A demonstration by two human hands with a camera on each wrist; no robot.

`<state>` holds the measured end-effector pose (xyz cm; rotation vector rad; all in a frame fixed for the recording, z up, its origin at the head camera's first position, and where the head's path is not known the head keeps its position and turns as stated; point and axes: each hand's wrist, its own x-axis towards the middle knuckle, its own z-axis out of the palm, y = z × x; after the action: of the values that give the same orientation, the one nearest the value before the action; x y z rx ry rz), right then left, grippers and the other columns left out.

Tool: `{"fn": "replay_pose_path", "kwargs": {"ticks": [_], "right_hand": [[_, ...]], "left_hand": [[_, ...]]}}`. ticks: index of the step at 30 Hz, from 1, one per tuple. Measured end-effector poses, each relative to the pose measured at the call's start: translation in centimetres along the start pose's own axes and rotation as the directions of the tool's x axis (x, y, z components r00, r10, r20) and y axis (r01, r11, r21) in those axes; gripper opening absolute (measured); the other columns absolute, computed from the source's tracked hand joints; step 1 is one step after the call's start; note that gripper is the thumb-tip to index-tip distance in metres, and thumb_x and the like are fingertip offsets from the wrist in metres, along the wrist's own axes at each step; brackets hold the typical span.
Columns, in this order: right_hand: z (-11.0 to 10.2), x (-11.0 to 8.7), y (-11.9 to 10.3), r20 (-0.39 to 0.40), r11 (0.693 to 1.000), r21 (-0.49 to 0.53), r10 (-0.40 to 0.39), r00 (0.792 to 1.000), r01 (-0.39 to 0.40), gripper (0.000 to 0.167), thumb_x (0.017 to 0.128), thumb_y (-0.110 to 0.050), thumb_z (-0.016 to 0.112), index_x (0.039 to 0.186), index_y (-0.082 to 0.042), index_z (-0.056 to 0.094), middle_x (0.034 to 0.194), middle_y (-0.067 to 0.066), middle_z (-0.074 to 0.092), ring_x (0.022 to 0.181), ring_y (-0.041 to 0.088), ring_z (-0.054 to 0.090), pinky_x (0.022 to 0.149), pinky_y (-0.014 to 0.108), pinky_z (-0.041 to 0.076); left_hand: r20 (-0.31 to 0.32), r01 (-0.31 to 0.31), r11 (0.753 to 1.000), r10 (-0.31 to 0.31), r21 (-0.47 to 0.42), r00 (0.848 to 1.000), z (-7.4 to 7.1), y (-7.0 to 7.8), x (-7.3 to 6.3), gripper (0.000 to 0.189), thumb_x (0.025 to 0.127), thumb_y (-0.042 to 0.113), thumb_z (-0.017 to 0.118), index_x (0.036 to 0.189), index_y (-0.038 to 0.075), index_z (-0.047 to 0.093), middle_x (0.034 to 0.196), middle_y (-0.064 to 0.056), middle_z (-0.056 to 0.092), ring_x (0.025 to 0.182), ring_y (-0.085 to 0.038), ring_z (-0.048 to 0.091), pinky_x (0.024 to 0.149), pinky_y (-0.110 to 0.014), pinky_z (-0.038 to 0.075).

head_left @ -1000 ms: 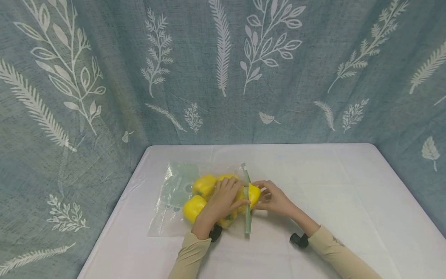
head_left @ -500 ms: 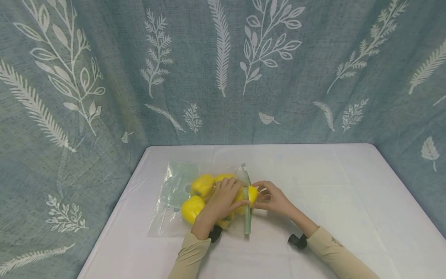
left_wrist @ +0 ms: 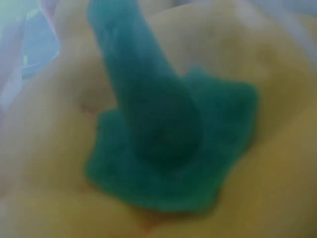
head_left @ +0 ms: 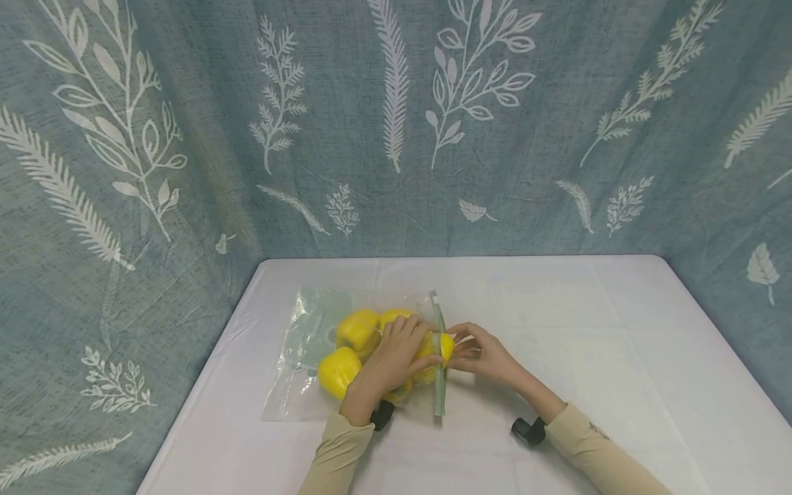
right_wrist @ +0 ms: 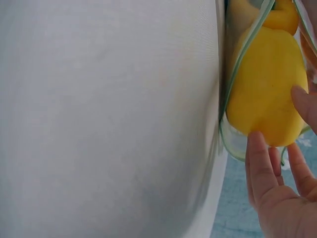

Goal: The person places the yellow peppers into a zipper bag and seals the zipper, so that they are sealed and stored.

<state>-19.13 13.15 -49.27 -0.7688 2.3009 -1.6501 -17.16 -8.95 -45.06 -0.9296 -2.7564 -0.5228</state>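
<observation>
A clear zip bag (head_left: pixel 281 399) with a green edge strip lies flat, holding several yellow bell peppers (head_left: pixel 339 371). My left hand (head_left: pixel 396 347) grips the bag near its mouth, fingers draped over the peppers and thumb at the green strip. Close to the left wrist camera is a pepper's green stem (left_wrist: pixel 158 124), blurred through plastic. One yellow bell pepper (right_wrist: pixel 270 84) sits in the bag's mouth, its rounded end poking out to the right. The fairly straight fingertips of my right hand (head_left: pixel 485 354) touch that end, with the thumb at its side.
A white-covered table (head_left: pixel 588 344) bears the bag, which sits left of centre. Blue-grey curtains (head_left: pixel 346 137) with white leaf prints hang behind and at both sides. Black wrist devices (head_left: pixel 528 431) are worn below both hands.
The pepper at the mouth has slid left, deeper into the bag, and the other peppers have shifted slightly left. Both hands have barely moved.
</observation>
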Motion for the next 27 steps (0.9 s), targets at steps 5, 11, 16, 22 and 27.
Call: {"fn": "replay_pose_path", "kwargs": {"ticks": [5,11,16,22,27], "right_hand": [[0.1,-0.1,-0.2,-0.002,1.0,-0.002,0.022,1.0,-0.022,0.05,0.077,-0.014,0.075,0.119,-0.008,0.049,0.118,0.013,0.05,0.103,0.029,0.059,0.085,0.025,0.049],[0.4,-0.3,-0.5,0.007,1.0,0.015,0.028,1.0,-0.028,0.041,0.079,-0.014,0.073,0.113,-0.007,0.052,0.12,0.014,0.051,0.107,0.033,0.058,0.086,0.026,0.049],[0.5,-0.4,-0.6,0.015,0.999,0.025,0.027,1.0,-0.027,0.041,0.08,-0.013,0.072,0.115,-0.006,0.052,0.12,0.014,0.051,0.108,0.031,0.058,0.087,0.025,0.048],[0.5,-0.8,-0.7,0.018,1.0,-0.008,0.009,1.0,-0.008,0.037,0.083,-0.009,0.069,0.117,-0.004,0.054,0.11,0.015,0.057,0.098,0.029,0.061,0.079,0.027,0.051],[0.4,-1.2,-0.9,0.047,1.0,0.007,0.013,0.999,-0.013,0.037,0.087,-0.01,0.063,0.122,-0.003,0.052,0.111,0.016,0.058,0.097,0.028,0.061,0.076,0.026,0.052]], "left_hand": [[0.009,0.005,1.0,-0.005,-0.015,1.0,0.0,0.1,0.0,0.048,0.087,0.052,0.052,0.123,0.02,0.049,0.109,0.002,0.045,0.095,-0.016,0.039,0.08,-0.031,0.029],[0.02,0.007,1.0,-0.006,-0.015,1.0,-0.2,0.1,-0.1,0.049,0.088,0.052,0.051,0.124,0.019,0.048,0.111,0.002,0.045,0.097,-0.017,0.038,0.081,-0.032,0.028],[0.018,0.004,1.0,-0.004,-0.017,1.0,-0.2,0.1,-0.1,0.049,0.088,0.051,0.052,0.124,0.019,0.047,0.11,0.002,0.045,0.096,-0.017,0.038,0.08,-0.031,0.028],[0.022,0.006,1.0,-0.006,-0.023,1.0,-0.2,0.1,-0.1,0.049,0.088,0.051,0.052,0.124,0.019,0.047,0.11,0.001,0.045,0.098,-0.018,0.038,0.081,-0.032,0.028],[0.021,0.008,1.0,-0.008,-0.012,1.0,-0.3,0.1,-0.1,0.049,0.088,0.052,0.052,0.124,0.019,0.048,0.111,0.001,0.046,0.098,-0.018,0.039,0.081,-0.032,0.028]]}}
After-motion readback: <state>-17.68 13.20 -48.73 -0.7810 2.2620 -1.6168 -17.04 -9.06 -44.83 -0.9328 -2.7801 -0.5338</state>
